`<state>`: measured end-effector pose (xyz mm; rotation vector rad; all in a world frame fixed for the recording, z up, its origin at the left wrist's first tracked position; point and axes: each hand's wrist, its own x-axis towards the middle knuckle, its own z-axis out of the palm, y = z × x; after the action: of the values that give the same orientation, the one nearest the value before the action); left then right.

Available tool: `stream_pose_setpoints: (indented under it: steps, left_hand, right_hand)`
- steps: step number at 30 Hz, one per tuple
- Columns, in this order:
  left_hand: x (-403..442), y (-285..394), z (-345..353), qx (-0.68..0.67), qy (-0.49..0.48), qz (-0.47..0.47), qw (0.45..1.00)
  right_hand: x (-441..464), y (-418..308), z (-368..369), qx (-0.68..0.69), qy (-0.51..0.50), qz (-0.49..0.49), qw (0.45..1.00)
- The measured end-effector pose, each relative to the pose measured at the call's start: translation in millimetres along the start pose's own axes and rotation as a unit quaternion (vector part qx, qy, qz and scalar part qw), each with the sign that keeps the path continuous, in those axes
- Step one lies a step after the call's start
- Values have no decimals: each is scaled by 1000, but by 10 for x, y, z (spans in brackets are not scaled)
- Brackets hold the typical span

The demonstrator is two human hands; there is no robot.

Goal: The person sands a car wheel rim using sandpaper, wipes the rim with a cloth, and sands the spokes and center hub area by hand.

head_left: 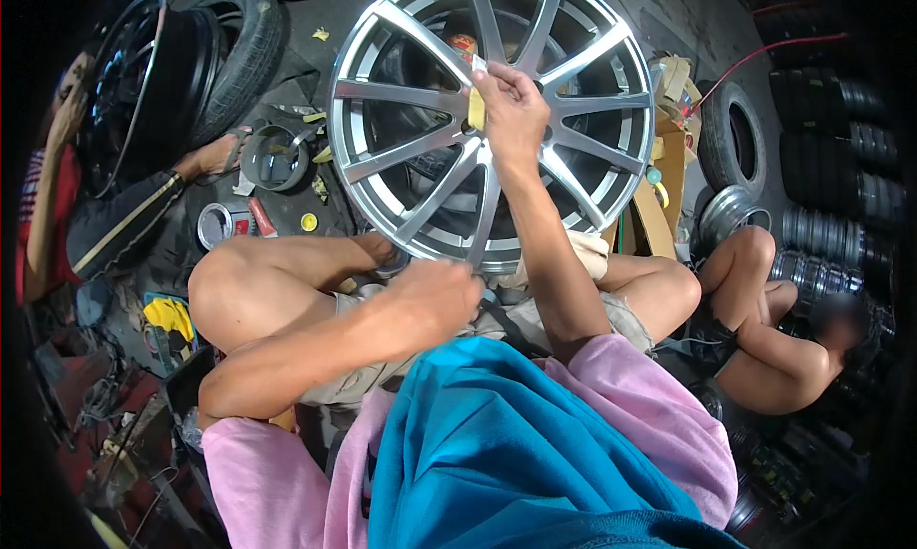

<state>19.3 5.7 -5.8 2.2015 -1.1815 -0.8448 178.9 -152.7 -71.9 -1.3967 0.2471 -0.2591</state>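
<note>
A silver multi-spoke alloy wheel rim (pixel 482 191) stands tilted in front of me, between my bent legs. My right hand (pixel 516 114) is over its hub area, thumb and fingers pinching a small yellow strip (pixel 477 107) with a whitish end. The strip looks like folded sandpaper, though I cannot be sure. Near the rim's lower edge, my left hand (pixel 441 299) is closed with its back towards me, slightly blurred; whatever it holds, if anything, is hidden. A pale cloth (pixel 585 253) lies by the rim's lower right edge, partly behind my right forearm.
At left, a person's arm (pixel 43 205) reaches to a black wheel (pixel 124 90) beside a tyre (pixel 253 62). Cans (pixel 218 226) and a grey bowl (pixel 275 157) stand on the floor. Cardboard (pixel 673 172), another tyre (pixel 734 138) and a seated person (pixel 778 358) are at right.
</note>
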Motion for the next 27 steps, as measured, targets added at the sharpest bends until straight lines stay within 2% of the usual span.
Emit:
stream_pose_setpoints:
  steps: [2, 4, 6, 8, 9, 10, 12, 13, 15, 16, 18, 19, 22, 23, 26, 27]
  left_hand:
    - [29, -29, -400, -52, 130, -29, 990]
    - [53, -114, -656, -114, 277, -86, 950]
    - [21, -106, -960, -208, 352, -152, 900]
    - [47, -203, -1001, -283, 396, -125, 865]
    - [68, -248, -979, -402, 372, -97, 831]
    - [57, -282, -981, -399, 365, -93, 836]
    - [36, -327, -1015, -472, 298, -103, 824]
    - [41, -346, -1018, -462, 291, -103, 831]
    - [45, -319, -1039, -447, 297, -108, 837]
    - [42, -303, -1050, -434, 309, -115, 838]
    - [53, -260, -1060, -422, 310, -127, 842]
    - [57, -247, -1056, -400, 321, -131, 849]
    - [85, -263, -1052, -362, 351, -135, 853]
    - [82, -284, -1052, -349, 372, -136, 849]
    - [60, -311, -1103, -328, 455, -127, 818]
    - [32, -320, -1128, -319, 456, -145, 818]
  right_hand:
    - [-138, -118, -170, -3, -21, -1, 1000]
    - [-329, -269, -287, -16, -79, 49, 996]
    - [-564, -454, -346, 18, -137, 62, 989]
    - [-732, -580, -362, 70, -187, 68, 978]
    - [-807, -647, -353, 69, -206, 65, 974]
    - [-855, -650, -326, 107, -210, 38, 971]
    - [-889, -715, -360, 47, -228, -2, 972]
    - [-912, -770, -390, 48, -222, -5, 974]
    - [-936, -871, -450, 40, -245, 101, 963]
    - [-928, -851, -490, 42, -243, 99, 964]
    - [-915, -779, -589, -64, -288, 5, 956]
    - [-939, -787, -623, -65, -289, 43, 954]
    - [-924, -748, -595, -66, -279, 37, 957]
    - [-865, -777, -597, -143, -283, 7, 948]
    - [-672, -379, -591, -119, -221, 11, 968]
    - [-560, -193, -601, -87, -189, 26, 978]
